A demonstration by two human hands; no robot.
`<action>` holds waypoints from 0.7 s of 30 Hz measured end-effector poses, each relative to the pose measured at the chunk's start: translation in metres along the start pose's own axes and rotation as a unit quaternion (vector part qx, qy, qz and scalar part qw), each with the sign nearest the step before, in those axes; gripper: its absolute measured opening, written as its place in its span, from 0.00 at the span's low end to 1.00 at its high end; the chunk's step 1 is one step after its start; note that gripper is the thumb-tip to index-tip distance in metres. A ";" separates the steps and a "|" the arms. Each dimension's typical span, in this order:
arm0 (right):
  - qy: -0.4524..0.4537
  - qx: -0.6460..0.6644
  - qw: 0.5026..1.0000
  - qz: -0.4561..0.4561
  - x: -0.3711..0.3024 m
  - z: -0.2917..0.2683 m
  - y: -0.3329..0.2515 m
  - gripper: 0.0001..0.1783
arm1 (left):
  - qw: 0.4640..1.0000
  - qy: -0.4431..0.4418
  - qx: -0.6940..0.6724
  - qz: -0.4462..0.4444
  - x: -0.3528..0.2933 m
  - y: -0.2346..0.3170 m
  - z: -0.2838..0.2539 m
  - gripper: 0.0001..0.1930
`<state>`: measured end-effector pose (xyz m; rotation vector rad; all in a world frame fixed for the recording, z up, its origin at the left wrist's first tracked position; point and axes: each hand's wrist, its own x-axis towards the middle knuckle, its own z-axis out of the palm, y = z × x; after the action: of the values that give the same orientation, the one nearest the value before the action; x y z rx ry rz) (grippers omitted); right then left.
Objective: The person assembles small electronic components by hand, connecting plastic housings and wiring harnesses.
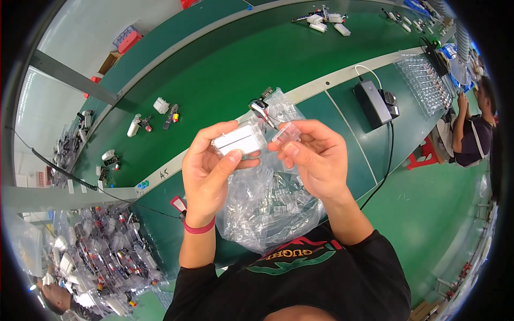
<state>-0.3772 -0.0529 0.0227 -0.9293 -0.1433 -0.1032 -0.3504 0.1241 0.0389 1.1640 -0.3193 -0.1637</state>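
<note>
My left hand (209, 168) is closed around a white rectangular case (239, 140) with clear plastic at its edges, the thumb lying along its near side. Between the thumb and fingers of my right hand (323, 160) is a small clear plastic piece (287, 134). The two things are close to each other but apart. Just beyond them is a small part with dark wires (260, 107); whether it joins the case I cannot tell. Under my hands lies a clear plastic bag (251, 214) with several clear plastic pieces in it.
A green conveyor belt (225, 69) carries scattered white assemblies. To the right stand a black power adapter (372, 104) with a cable and a clear blister tray (425, 85). Bagged parts (112, 257) pile up at lower left. A person (474, 125) sits at far right.
</note>
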 end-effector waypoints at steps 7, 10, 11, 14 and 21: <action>-0.015 -0.085 0.996 0.003 0.003 0.001 -0.006 0.16 | 0.999 -0.018 -0.010 -0.024 -0.003 0.000 0.000 0.17; -0.010 -0.100 0.995 -0.002 0.003 0.000 -0.006 0.14 | 0.999 -0.032 -0.005 -0.017 -0.003 0.000 -0.001 0.17; -0.005 -0.107 0.994 0.001 0.004 0.000 -0.006 0.12 | 0.999 -0.032 -0.002 -0.018 -0.004 0.000 0.000 0.17; -0.001 -0.099 0.995 0.015 0.004 -0.001 -0.008 0.12 | 0.999 -0.038 -0.001 -0.019 -0.004 -0.001 -0.001 0.17; 0.012 -0.134 0.991 0.004 0.000 0.004 -0.007 0.12 | 0.998 -0.066 -0.005 -0.008 -0.004 0.000 -0.001 0.17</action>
<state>-0.3785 -0.0535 0.0307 -1.1961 -0.1049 -0.1281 -0.3541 0.1267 0.0376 1.1477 -0.4247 -0.2568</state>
